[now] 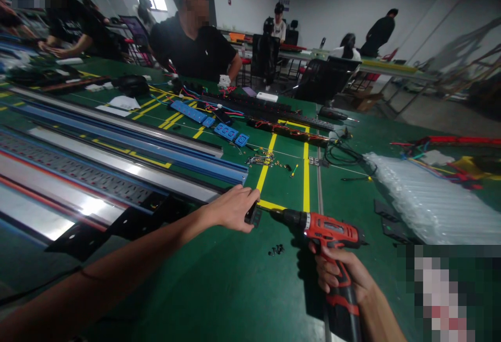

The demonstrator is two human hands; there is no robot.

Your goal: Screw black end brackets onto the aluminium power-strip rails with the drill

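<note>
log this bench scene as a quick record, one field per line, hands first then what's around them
left hand: gripping the black end piece
right hand: holding the red drill
drill direction: toward the end piece; contact unclear
near the hands: loose black screws
surface: green table, yellow lines
beyond the hands: blue socket modules
right side: bubble wrap

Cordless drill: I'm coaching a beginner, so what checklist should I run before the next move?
1. Right hand around the grip of the cordless drill: ok.
2. Left hand on the black end piece: ok.
3. Left fingers well clear of the bit: not ok, they look very close to its tip.
4. Bit seated in a screw: cannot tell.
5. Loose black screws on the table nearby: ok.
6. Drill's direction setting: cannot tell.
</note>
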